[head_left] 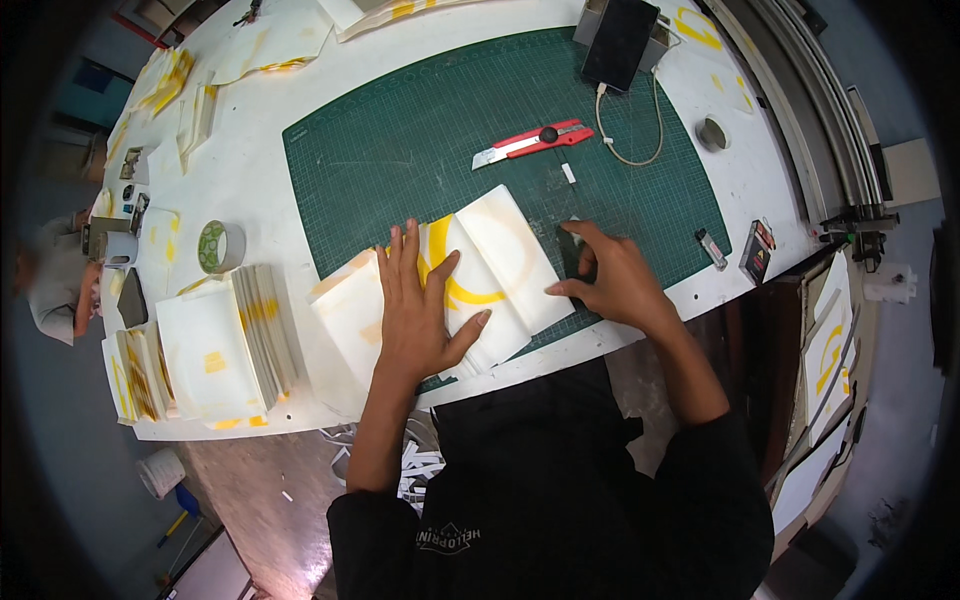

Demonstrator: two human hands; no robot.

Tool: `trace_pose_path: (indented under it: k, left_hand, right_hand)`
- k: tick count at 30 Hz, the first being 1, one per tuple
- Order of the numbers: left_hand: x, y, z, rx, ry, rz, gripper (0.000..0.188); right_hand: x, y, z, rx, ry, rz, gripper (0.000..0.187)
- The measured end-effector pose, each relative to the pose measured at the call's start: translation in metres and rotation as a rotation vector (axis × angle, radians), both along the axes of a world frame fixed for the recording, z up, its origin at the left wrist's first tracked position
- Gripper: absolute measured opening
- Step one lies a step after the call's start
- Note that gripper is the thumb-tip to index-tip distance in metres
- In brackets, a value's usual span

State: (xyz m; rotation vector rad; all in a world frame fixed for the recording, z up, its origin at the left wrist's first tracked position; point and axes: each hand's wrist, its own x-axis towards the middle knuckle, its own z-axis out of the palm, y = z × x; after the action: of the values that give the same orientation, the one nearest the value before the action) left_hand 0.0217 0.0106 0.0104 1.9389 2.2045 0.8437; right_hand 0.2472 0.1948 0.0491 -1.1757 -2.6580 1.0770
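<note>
My left hand [412, 305] lies with fingers spread on a folded white paper sheet [515, 250] printed with yellow curves, pressing it against the green cutting mat [390, 180]. At the sheet's right edge is my right hand [610, 275], its fingers curled. Between thumb and forefinger shows a small dark flat piece [569, 250], partly hidden by the hand. The thumb tip reaches the paper's edge. Beyond the sheet rests a red-handled utility knife [535, 143] with its blade pointing left, and a small white piece [569, 173] lies below it.
Stacks of folded printed sheets [205, 345] stand at the left beside a roll of tape [220, 246]. A phone [620, 45] with a white cable leans at the back right. A lighter [711, 249] and a small box [758, 252] lie right. Another person [60, 285] is at far left.
</note>
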Motion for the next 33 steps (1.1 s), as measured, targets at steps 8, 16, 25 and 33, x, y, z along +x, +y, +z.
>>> trace_pose_path:
  k: [8,16,25,33]
  left_hand:
    - [0.0,0.001,0.003,0.0,-0.004,-0.008,0.07]
    - [0.001,0.001,0.003,0.009,-0.009,-0.014,0.07]
    - [0.0,0.002,0.003,0.03,-0.013,-0.029,0.07]
    - [-0.001,0.002,0.005,0.01,0.013,-0.047,0.07]
  right_hand:
    - [0.023,-0.003,-0.006,0.406,0.04,-0.098,0.075]
    - [0.041,-0.007,-0.018,-0.013,0.156,-0.376,0.044]
    - [0.001,-0.023,-0.014,0.408,0.333,0.219,0.038]
    - [-0.061,0.045,-0.033,0.39,0.385,0.209,0.03]
